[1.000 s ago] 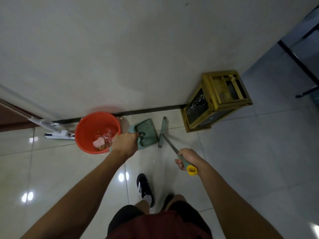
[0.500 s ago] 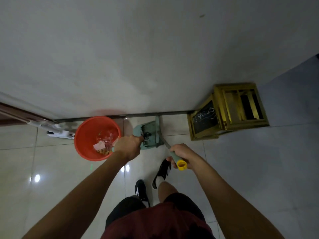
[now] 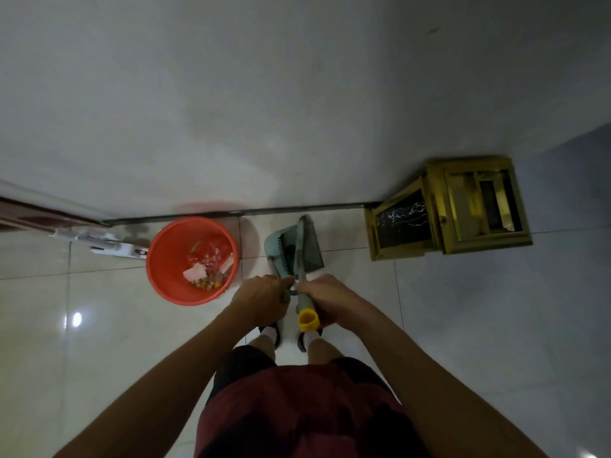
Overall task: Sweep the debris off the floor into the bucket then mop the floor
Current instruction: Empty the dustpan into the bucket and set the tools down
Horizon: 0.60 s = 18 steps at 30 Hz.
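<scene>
An orange bucket point(image 3: 172, 259) stands on the tiled floor by the wall, with wrappers and yellow crumbs point(image 3: 206, 274) inside. To its right a green dustpan point(image 3: 310, 256) rests on the floor, the broom head lying inside it. My left hand point(image 3: 264, 297) grips the dustpan handle. My right hand point(image 3: 327, 299) grips the green broom handle point(image 3: 302, 259), whose yellow end cap point(image 3: 308, 320) points toward me. Both hands are close together, almost touching.
A white flat mop point(image 3: 112, 244) lies on the floor left of the bucket, against the wall base. A gold-framed bin point(image 3: 463, 209) stands at the right by the wall. My feet point(image 3: 291, 335) are just behind the dustpan. A door frame point(image 3: 39, 218) is at far left.
My right hand swung the broom left until its head lay in the dustpan. Both hands came together. I stepped closer to the wall and brought my feet side by side.
</scene>
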### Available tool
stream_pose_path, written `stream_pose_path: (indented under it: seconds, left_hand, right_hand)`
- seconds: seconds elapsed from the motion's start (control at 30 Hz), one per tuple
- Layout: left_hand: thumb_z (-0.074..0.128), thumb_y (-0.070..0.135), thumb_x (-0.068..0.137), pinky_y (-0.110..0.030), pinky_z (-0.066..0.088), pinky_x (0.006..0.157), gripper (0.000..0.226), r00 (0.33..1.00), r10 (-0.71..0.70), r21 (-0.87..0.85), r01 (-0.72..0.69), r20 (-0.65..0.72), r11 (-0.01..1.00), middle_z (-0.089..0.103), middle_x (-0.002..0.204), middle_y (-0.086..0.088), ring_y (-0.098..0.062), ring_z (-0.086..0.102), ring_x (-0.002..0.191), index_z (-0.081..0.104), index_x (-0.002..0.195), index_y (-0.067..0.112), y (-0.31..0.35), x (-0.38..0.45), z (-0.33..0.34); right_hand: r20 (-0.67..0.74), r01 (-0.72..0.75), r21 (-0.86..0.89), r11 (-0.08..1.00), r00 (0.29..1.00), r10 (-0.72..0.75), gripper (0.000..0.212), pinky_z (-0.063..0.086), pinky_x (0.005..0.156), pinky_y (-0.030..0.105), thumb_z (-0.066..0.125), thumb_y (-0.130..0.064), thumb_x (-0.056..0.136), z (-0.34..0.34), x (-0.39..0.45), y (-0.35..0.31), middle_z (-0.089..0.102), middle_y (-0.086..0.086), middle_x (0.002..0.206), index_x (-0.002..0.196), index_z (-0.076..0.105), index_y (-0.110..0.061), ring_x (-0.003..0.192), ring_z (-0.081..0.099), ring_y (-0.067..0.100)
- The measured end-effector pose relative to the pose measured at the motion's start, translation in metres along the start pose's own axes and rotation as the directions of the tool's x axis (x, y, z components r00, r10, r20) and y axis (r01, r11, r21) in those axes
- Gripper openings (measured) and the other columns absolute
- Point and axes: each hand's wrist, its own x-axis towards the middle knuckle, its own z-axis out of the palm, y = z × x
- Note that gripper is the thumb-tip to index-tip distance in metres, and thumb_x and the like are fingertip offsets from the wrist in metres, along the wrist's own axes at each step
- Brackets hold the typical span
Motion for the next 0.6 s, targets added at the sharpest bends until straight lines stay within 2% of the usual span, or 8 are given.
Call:
stream_pose_path:
  seconds: [0.13, 0.23, 0.3, 0.43, 0.6]
  left_hand:
    - [0.051, 0.042, 0.097, -0.038, 0.056, 0.081, 0.052, 1.000, 0.011, -0.088, -0.011, 0.001, 0.996, 0.054, 0.136, -0.009, -0.027, 0.065, 0.102, 0.042, 0.147, 0.030, -0.014, 0.004, 0.008]
    - [0.057, 0.038, 0.095, -0.037, 0.058, 0.082, 0.056, 0.998, 0.057, -0.200, -0.048, 0.040, 0.979, 0.050, 0.141, -0.006, -0.024, 0.063, 0.105, 0.038, 0.148, 0.032, -0.021, 0.011, 0.011]
    - [0.062, 0.033, 0.094, -0.037, 0.057, 0.083, 0.062, 0.992, 0.095, -0.276, -0.068, 0.084, 0.959, 0.049, 0.143, -0.005, -0.022, 0.062, 0.107, 0.035, 0.150, 0.032, -0.023, 0.013, 0.008]
    - [0.070, 0.026, 0.091, -0.044, 0.052, 0.099, 0.083, 0.963, 0.188, -0.346, -0.112, 0.196, 0.931, 0.036, 0.157, -0.002, -0.026, 0.051, 0.129, 0.021, 0.157, 0.039, -0.030, 0.015, 0.007]
    - [0.062, 0.009, 0.091, -0.045, 0.047, 0.104, 0.081, 0.951, 0.193, -0.340, -0.104, 0.240, 0.935, 0.037, 0.158, -0.006, -0.029, 0.045, 0.137, 0.026, 0.156, 0.039, -0.028, 0.013, 0.004]
  right_hand:
    - [0.001, -0.018, -0.069, 0.997, 1.000, 0.018, 0.038, 0.060, 0.064, 0.035, 0.062, -0.035, 0.092, 0.011, -0.007, -0.008, 0.073, 0.022, 0.098, 0.112, 0.064, -0.003, 0.084, 0.072, 0.032]
    - [-0.002, -0.015, -0.116, 0.993, 1.000, 0.014, 0.035, 0.058, 0.056, 0.028, 0.060, -0.031, 0.094, 0.017, -0.013, -0.010, 0.072, 0.017, 0.091, 0.111, 0.063, -0.001, 0.075, 0.069, 0.025]
    - [-0.001, -0.008, -0.144, 0.990, 1.000, 0.008, 0.034, 0.059, 0.058, 0.030, 0.060, -0.030, 0.094, 0.021, -0.016, -0.011, 0.069, 0.013, 0.085, 0.111, 0.063, -0.001, 0.074, 0.069, 0.024]
    - [0.020, -0.014, -0.204, 0.979, 1.000, 0.018, 0.038, 0.061, 0.065, 0.035, 0.060, -0.032, 0.096, 0.020, -0.019, -0.013, 0.068, 0.014, 0.088, 0.116, 0.062, 0.000, 0.080, 0.069, 0.027]
    - [0.064, 0.009, -0.213, 0.977, 0.998, 0.004, 0.044, 0.063, 0.065, 0.037, 0.060, -0.039, 0.096, 0.016, -0.024, -0.009, 0.071, 0.022, 0.097, 0.115, 0.065, 0.000, 0.085, 0.072, 0.034]
